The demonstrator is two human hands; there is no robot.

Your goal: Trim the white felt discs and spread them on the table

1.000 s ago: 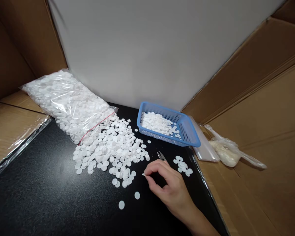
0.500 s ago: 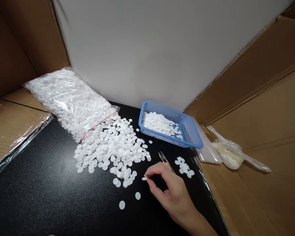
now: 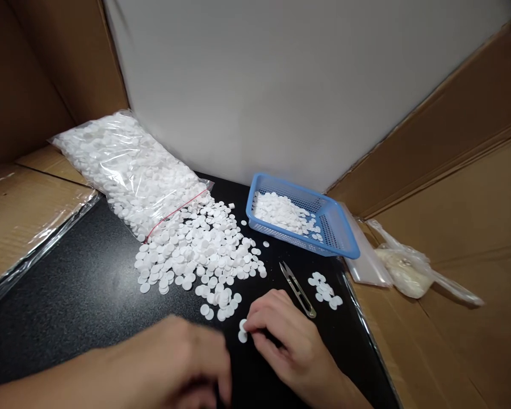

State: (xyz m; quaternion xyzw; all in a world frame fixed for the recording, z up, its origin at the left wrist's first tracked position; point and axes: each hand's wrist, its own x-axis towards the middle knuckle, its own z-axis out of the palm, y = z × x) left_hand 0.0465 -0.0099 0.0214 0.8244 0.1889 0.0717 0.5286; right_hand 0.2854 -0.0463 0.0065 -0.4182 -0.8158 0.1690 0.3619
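Note:
Thumb and index finger of my right hand [image 3: 283, 338] pinch a small white disc [image 3: 242, 325]. Just below it, overlapping in view, is another white disc [image 3: 242, 337] on the black tabletop. My left hand [image 3: 187, 352] reaches in from the lower left, smeared by motion; its fingers curl downward and what they hold, if anything, is hidden. A large heap of white discs [image 3: 204, 250] spreads beyond both hands. Thread snips [image 3: 298, 289] lie right behind my right hand, with a small cluster of discs [image 3: 325, 289] beside them.
A clear zip bag [image 3: 132, 170] full of discs lies at the back left, its mouth toward the heap. The blue basket [image 3: 302, 247] at the back holds more discs. Flat plastic bags [image 3: 368, 264] and a knotted bag [image 3: 404, 270] lie right, by cardboard walls [image 3: 464, 210].
My left hand has come into view from the lower left. My right hand has lowered its disc beside one on the table, uncovering the snips. The view has shifted slightly.

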